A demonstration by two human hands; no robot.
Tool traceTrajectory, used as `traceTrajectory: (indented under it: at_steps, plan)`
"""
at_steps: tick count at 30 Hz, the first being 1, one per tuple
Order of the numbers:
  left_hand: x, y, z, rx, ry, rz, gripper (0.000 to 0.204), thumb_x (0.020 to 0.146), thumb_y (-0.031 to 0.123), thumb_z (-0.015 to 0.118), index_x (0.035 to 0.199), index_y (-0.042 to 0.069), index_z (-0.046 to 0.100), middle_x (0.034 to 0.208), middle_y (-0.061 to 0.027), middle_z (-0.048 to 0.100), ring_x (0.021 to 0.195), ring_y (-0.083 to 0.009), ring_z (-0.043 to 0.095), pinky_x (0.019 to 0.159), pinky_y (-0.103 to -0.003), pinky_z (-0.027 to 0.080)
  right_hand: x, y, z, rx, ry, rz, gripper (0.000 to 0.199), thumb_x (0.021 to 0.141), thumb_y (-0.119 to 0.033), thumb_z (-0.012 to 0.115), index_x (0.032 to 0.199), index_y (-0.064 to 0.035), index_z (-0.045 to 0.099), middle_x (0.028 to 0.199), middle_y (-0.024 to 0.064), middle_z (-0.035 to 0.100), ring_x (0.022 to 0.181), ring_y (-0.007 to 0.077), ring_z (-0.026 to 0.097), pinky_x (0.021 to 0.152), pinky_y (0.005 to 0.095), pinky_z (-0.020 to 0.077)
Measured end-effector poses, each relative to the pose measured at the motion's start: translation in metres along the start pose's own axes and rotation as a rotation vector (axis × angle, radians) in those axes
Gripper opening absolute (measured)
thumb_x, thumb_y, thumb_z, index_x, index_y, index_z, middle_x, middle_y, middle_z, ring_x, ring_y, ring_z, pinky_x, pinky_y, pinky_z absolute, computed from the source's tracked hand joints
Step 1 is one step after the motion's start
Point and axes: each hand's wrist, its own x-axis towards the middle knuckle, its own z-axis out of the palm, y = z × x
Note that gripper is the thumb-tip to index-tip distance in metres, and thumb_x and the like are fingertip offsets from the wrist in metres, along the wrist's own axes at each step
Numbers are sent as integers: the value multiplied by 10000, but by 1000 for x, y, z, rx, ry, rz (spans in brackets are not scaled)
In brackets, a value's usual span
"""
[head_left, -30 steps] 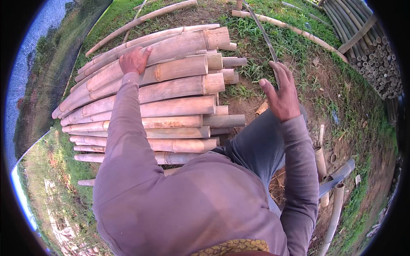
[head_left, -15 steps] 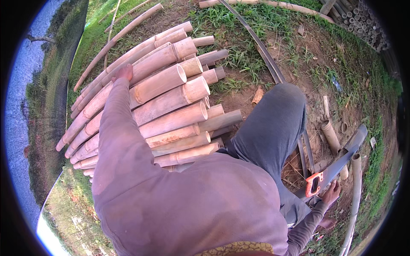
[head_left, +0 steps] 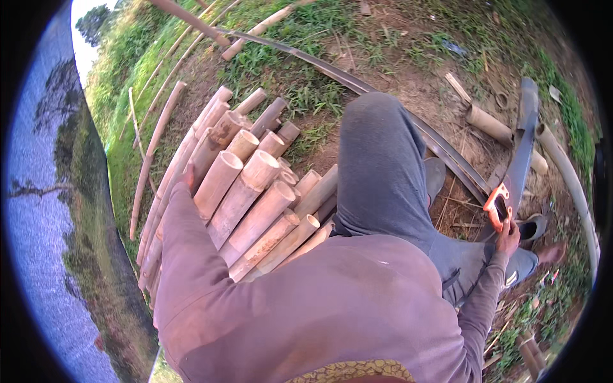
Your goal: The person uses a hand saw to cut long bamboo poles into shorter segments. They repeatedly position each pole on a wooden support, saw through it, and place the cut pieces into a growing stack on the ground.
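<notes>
A pile of cut bamboo poles (head_left: 239,204) lies at my left, hollow ends pointing up and to the right. My left hand (head_left: 187,180) rests on a pole at the pile's left side; its fingers are mostly hidden. On my right, a handsaw with an orange handle (head_left: 495,210) has its grey blade (head_left: 518,166) slanting away from me. My right hand (head_left: 507,237) has its fingers closed on the lower part of that handle. The saw lies close to a short bamboo piece (head_left: 491,124).
A long dark metal strip (head_left: 357,83) runs past my bent knee (head_left: 380,121). Another bamboo pole (head_left: 578,185) lies at the far right, and thin poles (head_left: 156,153) lie beyond the pile. A netting screen (head_left: 83,210) stands at the left. Sandals (head_left: 533,226) are near my right hand.
The view has turned, so the pile appears rotated and the saw higher. My right hand has gone from beside the saw to its handle. My left hand stays on the pile.
</notes>
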Motion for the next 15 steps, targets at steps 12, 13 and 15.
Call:
traceTrajectory:
  at_steps: [12,13,15]
  plan:
    - [-100,314,-54,-280,339,1145,180,1009,195,707,1048,21,739,961,-73,754,855,-191,699,774,-369,545,-30,-84,-18,-372,87,-13,565,872,-565,763,1214,-116,746,1247,110,603,1254,309,543,1069,472,431]
    - [-130,358,-54,-253,289,1272,170,1005,182,711,1044,18,729,963,-69,748,868,-190,699,792,-361,548,-30,-93,-21,-395,-7,-25,588,866,-566,770,1230,-107,718,1224,112,598,1238,309,549,1058,470,430]
    - [-219,438,-46,-174,185,1552,166,984,167,730,1053,16,721,986,-80,745,894,-206,709,825,-355,557,-47,-87,-19,-356,151,-305,583,863,-585,776,1186,-108,685,1204,103,599,1209,292,559,1040,464,417]
